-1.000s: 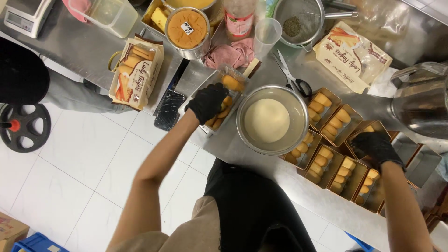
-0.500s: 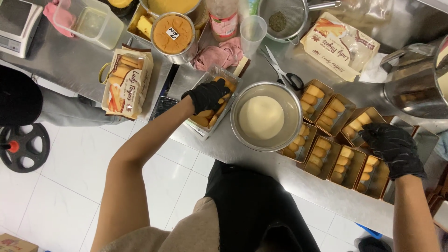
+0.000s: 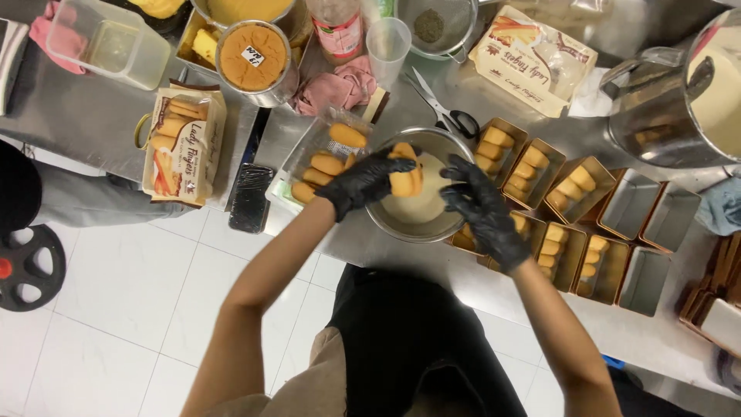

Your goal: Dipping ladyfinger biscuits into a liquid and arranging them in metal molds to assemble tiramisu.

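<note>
Ladyfinger biscuits (image 3: 405, 176) sit pinched in the black-gloved left hand (image 3: 361, 181), held above the steel bowl (image 3: 421, 212) of pale liquid on the tabletop (image 3: 93, 131). The left forearm reaches in diagonally. The gloved right hand (image 3: 486, 212) hovers beside them, fingers loosely spread, holding nothing.

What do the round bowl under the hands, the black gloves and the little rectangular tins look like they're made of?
The bowl looks like stainless steel: a thin, shiny grey rim with reflections. The gloves on the left hand and right hand seem thin disposable rubber, perhaps nitrile: matte black, creased, skin-tight. The small tins look like metal with grey insides and coppery-gold outsides, possibly coated.
</note>
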